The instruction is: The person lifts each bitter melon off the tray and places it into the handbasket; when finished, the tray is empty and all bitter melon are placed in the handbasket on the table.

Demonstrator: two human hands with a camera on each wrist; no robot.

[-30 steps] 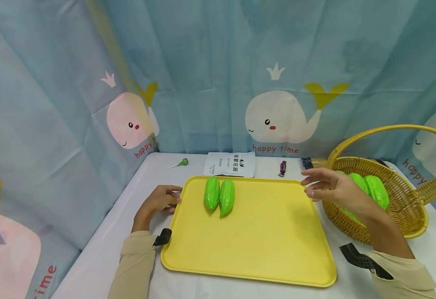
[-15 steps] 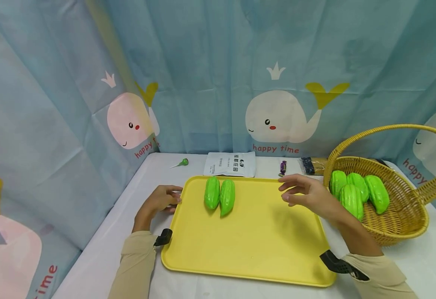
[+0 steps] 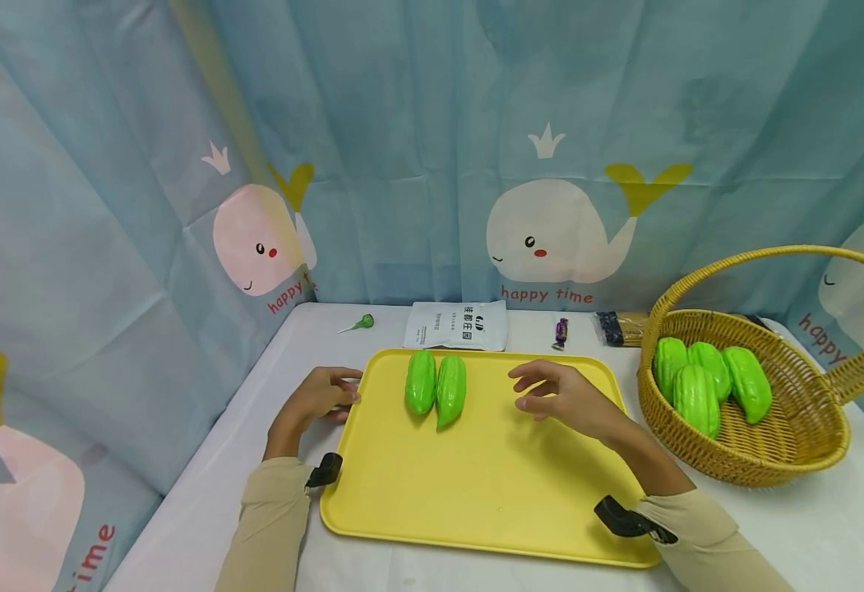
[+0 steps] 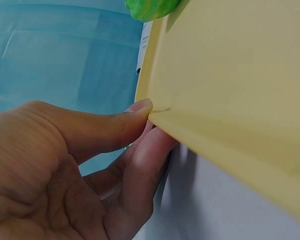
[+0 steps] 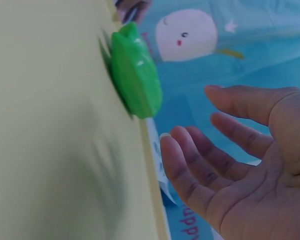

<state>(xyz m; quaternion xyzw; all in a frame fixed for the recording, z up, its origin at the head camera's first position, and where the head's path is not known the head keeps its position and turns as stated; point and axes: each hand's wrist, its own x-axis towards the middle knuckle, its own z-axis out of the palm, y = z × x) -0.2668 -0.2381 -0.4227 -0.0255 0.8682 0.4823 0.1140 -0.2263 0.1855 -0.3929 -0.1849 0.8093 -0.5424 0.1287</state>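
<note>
Two bright green ridged toy vegetables lie side by side at the back left of a yellow tray (image 3: 491,493): a blunt one (image 3: 420,382) and a pointed one (image 3: 450,390). My left hand (image 3: 322,396) pinches the tray's left rim between thumb and fingers, as the left wrist view shows at the tray edge (image 4: 230,165). Over the tray, to the right of the green pair, hovers my right hand (image 3: 568,400), fingers loosely bent and holding nothing. In the right wrist view a green piece (image 5: 135,75) sits apart from the fingertips.
Right of the tray stands a wicker basket (image 3: 831,419) with a tall handle and several green toy vegetables (image 3: 696,400) inside. Behind the tray lie a lollipop (image 3: 361,322), a white packet (image 3: 455,326), a purple wrapped candy (image 3: 561,332) and a brown-and-black package (image 3: 621,328).
My right hand has moved left from beside the basket to over the tray, nearer the two green vegetables. My left hand stays on the tray's rim.
</note>
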